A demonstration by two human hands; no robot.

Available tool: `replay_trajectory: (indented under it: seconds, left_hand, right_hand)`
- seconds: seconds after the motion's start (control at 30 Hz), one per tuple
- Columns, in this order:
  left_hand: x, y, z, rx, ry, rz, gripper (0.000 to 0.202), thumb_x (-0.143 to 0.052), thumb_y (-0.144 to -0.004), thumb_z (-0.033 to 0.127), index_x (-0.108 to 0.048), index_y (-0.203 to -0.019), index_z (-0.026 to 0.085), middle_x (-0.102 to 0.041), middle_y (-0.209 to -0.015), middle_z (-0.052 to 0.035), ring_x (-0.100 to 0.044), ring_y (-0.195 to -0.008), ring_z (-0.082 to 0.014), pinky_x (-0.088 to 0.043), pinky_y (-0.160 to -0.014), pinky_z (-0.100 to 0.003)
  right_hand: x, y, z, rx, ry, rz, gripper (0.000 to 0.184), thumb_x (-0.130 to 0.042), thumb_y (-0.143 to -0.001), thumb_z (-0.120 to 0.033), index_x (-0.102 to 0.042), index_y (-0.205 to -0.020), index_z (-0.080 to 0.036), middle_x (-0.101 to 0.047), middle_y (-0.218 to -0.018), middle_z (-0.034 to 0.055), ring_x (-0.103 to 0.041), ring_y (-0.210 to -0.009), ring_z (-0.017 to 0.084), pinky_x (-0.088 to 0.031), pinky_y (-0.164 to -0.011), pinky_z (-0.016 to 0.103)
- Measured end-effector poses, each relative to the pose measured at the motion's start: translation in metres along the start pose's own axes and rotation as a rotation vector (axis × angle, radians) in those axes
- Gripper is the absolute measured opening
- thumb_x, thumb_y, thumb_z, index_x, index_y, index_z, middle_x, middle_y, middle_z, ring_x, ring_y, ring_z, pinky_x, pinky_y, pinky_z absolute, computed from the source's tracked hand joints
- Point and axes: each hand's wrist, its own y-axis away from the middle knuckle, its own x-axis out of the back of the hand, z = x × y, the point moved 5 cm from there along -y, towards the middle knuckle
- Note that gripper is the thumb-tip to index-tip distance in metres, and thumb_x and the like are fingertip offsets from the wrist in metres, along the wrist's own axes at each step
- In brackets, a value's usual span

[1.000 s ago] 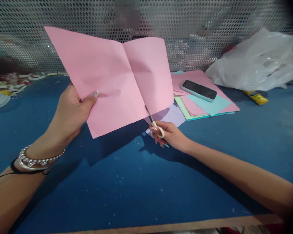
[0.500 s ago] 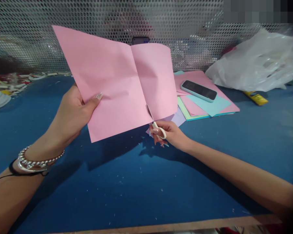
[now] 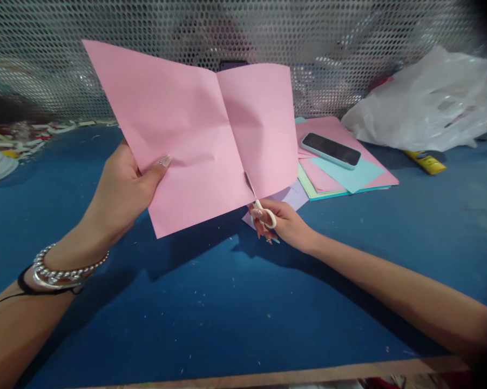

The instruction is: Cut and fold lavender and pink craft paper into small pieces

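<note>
My left hand point(image 3: 122, 189) pinches the left edge of a pink paper sheet point(image 3: 182, 135) and holds it up above the blue table point(image 3: 211, 302), thumb on the front. A fold line runs down the sheet's middle. My right hand point(image 3: 282, 221) grips small white-handled scissors point(image 3: 262, 208) at the sheet's bottom edge. The blades sit in a short cut going up along the fold.
A stack of coloured papers point(image 3: 340, 173) lies to the right with a phone point(image 3: 330, 150) on top. A white plastic bag point(image 3: 430, 102) and a yellow glue stick point(image 3: 425, 161) lie at the back right. A perforated metal screen point(image 3: 106, 27) closes the back. Paper scraps point(image 3: 8, 146) lie at far left.
The sheet has shifted slightly right and the scissors have gone from its bottom edge a little way up into the paper along the fold.
</note>
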Motion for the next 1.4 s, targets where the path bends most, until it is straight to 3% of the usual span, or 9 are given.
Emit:
replay_trajectory:
  seconds: [0.5, 0.9, 1.13, 1.4]
  left_hand:
    - [0.000, 0.001, 0.000, -0.001, 0.005, -0.006, 0.037, -0.061, -0.079, 0.029, -0.056, -0.114, 0.016, -0.061, -0.112, -0.0088, -0.058, -0.100, -0.0264, -0.050, -0.084, -0.043]
    - [0.003, 0.001, 0.010, -0.023, -0.085, 0.015, 0.035, -0.061, -0.081, 0.027, -0.058, -0.114, 0.016, -0.063, -0.110, -0.0061, -0.059, -0.096, -0.0232, -0.053, -0.078, -0.036]
    - [-0.003, 0.005, 0.014, 0.054, -0.008, -0.051, 0.036, -0.059, -0.083, 0.027, -0.056, -0.117, 0.016, -0.062, -0.112, -0.0062, -0.059, -0.098, -0.0222, -0.053, -0.078, -0.032]
    - [-0.007, 0.008, 0.011, 0.095, 0.083, -0.096, 0.038, -0.057, -0.084, 0.031, -0.053, -0.120, 0.017, -0.058, -0.121, -0.0076, -0.056, -0.105, -0.0250, -0.050, -0.084, -0.038]
  right_hand:
    - [-0.001, -0.001, 0.001, -0.003, -0.062, 0.002, 0.029, -0.054, -0.082, -0.043, -0.048, -0.069, -0.017, -0.050, -0.052, -0.0053, -0.041, -0.039, 0.003, -0.036, -0.037, 0.017]
    - [0.001, 0.000, 0.001, -0.002, -0.083, 0.000, 0.027, -0.057, -0.079, -0.042, -0.060, -0.081, -0.015, -0.053, -0.054, -0.0036, -0.043, -0.040, 0.004, -0.037, -0.038, 0.018]
    - [0.002, -0.002, -0.003, 0.072, -0.072, -0.013, 0.030, -0.055, -0.080, -0.043, -0.056, -0.069, -0.015, -0.054, -0.052, -0.0037, -0.041, -0.037, 0.003, -0.034, -0.038, 0.018]
    - [0.001, -0.002, -0.001, 0.050, -0.065, 0.024, 0.030, -0.052, -0.083, -0.042, -0.050, -0.067, -0.017, -0.054, -0.054, -0.0038, -0.043, -0.039, 0.003, -0.034, -0.037, 0.017]
